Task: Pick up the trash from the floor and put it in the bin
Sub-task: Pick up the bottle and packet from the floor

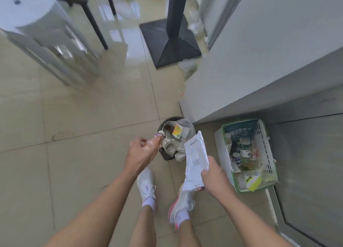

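The left hand (143, 152) pinches one small bottle (158, 136) between thumb and curled fingers, its purple-ringed top poking out just over the rim of the bin (165, 156). The right hand (213, 174) is closed round the lower end of one white printed bag (195, 157), which stands up between the bin and the basket (267, 154). The single dark, round bin is heaped – a yellow-green carton (177, 131), a clear bottle (169, 146) and grey and white wrappings show at the top. Two white shoes (146, 183) stand just below it. The one green-rimmed white basket, to the right of the bin, holds several small bottles and a yellow-green ball. All of this sits on a glossy beige tiled floor (83, 117) crossed by dark grout lines. A white cabinet (259, 61) rises on the right – beside its far corner stands a black square stand base (167, 46), with two clumps of crumpled white litter (194, 24) on the floor near it. A white cylindrical unit (27, 15) stands far left.
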Demonstrator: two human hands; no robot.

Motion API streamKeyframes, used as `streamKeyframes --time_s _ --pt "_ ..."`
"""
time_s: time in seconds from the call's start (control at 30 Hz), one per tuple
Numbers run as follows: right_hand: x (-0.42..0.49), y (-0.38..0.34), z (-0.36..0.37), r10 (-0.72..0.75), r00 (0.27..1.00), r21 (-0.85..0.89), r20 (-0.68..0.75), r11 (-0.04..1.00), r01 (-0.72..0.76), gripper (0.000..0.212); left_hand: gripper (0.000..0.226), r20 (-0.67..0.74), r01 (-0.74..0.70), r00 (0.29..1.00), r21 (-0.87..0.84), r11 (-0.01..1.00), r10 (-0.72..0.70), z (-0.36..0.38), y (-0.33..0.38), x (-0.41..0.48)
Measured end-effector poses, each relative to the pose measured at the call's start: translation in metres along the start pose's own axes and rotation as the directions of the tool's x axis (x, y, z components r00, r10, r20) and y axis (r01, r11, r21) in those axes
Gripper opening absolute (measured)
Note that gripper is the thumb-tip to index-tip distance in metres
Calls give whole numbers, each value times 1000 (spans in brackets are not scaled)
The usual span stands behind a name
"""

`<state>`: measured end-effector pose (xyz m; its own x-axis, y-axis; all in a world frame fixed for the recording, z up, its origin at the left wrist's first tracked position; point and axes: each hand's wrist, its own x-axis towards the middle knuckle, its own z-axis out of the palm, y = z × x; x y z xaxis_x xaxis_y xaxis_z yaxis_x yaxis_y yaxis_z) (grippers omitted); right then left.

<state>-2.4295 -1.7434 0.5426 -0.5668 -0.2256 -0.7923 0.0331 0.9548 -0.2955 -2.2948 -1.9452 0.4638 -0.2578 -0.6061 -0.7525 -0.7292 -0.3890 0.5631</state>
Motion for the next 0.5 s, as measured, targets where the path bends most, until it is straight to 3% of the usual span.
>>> streamKeyframes --time_s 0.17,0.3,0.5 --pt "138 27 44 53 999 -80 11 995 -52 49 51 -39 -138 986 348 927 161 83 -7 134" --pt "224 43 82 -16 1000 15 13 1000 16 55 42 55 -295 945 574 763 324 142 -34 201" --pt "297 58 122 8 999 164 41 986 -14 48 36 152 -436 860 714 548 486 175 -58 247"
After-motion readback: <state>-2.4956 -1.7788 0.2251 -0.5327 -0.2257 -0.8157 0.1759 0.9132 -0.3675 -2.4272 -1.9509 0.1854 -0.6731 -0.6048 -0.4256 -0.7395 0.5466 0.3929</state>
